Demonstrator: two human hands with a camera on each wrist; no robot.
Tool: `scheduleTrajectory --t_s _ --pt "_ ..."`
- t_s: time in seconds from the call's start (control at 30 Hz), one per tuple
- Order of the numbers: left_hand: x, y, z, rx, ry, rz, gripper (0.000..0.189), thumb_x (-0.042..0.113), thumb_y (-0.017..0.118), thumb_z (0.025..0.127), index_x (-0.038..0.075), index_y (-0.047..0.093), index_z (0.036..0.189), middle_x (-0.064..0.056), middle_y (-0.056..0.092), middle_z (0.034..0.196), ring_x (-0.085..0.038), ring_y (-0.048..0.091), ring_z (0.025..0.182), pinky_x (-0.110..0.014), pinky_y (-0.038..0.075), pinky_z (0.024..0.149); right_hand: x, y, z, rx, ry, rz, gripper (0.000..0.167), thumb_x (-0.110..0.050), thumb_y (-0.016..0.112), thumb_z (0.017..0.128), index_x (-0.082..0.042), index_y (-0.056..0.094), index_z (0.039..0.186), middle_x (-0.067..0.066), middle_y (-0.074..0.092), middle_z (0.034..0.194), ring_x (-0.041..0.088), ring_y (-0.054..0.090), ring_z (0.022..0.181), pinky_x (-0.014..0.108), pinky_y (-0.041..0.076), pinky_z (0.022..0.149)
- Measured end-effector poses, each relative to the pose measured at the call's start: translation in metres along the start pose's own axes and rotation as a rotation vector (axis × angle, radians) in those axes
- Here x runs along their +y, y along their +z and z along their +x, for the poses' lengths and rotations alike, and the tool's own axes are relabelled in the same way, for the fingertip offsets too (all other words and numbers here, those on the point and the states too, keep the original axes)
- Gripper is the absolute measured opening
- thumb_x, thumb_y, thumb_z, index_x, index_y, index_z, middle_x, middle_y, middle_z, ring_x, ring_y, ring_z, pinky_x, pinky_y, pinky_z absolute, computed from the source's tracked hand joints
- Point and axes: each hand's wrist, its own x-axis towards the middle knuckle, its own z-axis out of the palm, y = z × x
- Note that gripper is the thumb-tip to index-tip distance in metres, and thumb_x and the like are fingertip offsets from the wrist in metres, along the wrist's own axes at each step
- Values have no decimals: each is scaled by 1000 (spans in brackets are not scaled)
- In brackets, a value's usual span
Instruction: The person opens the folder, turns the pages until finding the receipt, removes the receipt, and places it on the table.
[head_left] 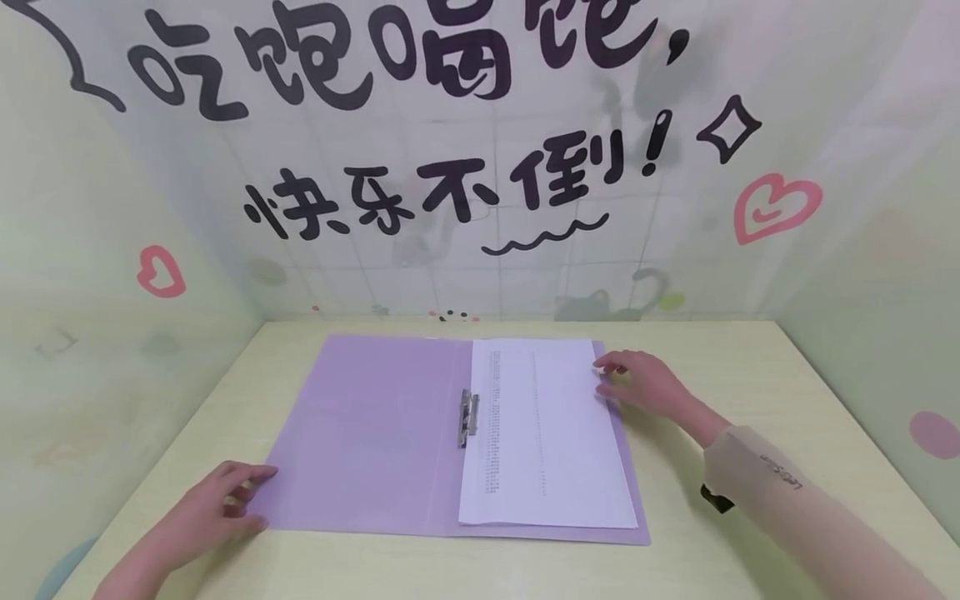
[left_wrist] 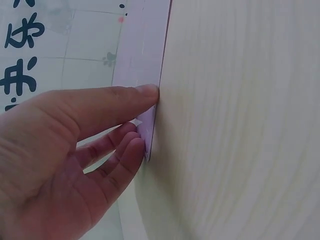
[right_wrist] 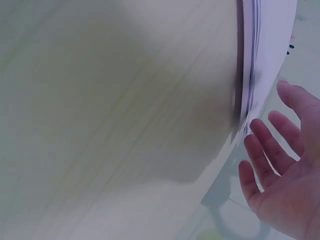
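An opened purple file folder (head_left: 375,433) lies flat on the table, with a metal clip (head_left: 467,419) by its spine. On its right side rests a stack of printed white paper (head_left: 585,450), its left edge at the clip. My left hand (head_left: 198,517) is at the folder's left edge, thumb and fingertips along it near the front corner. The left wrist view shows the thumb (left_wrist: 147,93) against that edge, other fingers bent loosely. My right hand (head_left: 645,383) is at the right edge of paper and folder, fingers spread and relaxed; nothing is gripped in it.
The pale wooden table (head_left: 720,358) extends around the folder. Behind it hangs a printed backdrop (head_left: 450,275) with black lettering, and similar panels close off both sides. A small dark object (head_left: 717,498) shows beneath the right sleeve (head_left: 795,500).
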Motion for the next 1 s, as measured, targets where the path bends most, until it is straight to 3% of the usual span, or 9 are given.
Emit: scheduleTrajectory --t_s 0.17,0.37,0.5,0.7,1.0 --pt "2 2 0 -4 -11 8 64 17 84 73 -1 60 129 -13 57 112 7 51 86 -19 56 71 -4 3 7 45 15 121 47 -14 75 86 3 59 126 20 67 112 32 64 97 45 56 87" --pt "2 2 2 -9 -11 7 66 16 84 74 -3 58 132 -14 56 112 4 51 85 -19 55 70 4 7 13 9 160 256 58 -15 72 89 1 48 140 24 62 120 37 62 110 47 55 94" --pt "3 2 3 -16 -25 11 66 16 84 74 -3 58 132 -14 56 112 3 52 85 -19 55 71 10 8 16 -37 198 297 66 -19 72 90 -2 41 146 22 60 122 34 60 111 41 52 94" --pt "2 2 4 -16 -26 15 66 16 84 74 -4 58 131 -14 56 112 4 51 86 -19 55 71 13 6 18 -107 183 319 69 -19 72 90 2 38 146 22 55 123 30 55 107 35 47 92" --pt "2 2 3 -15 -18 16 66 16 84 74 -3 58 132 -14 56 111 5 51 85 -19 55 71 15 8 20 -132 130 301 65 -16 73 89 8 43 142 22 52 120 26 50 101 33 43 89"
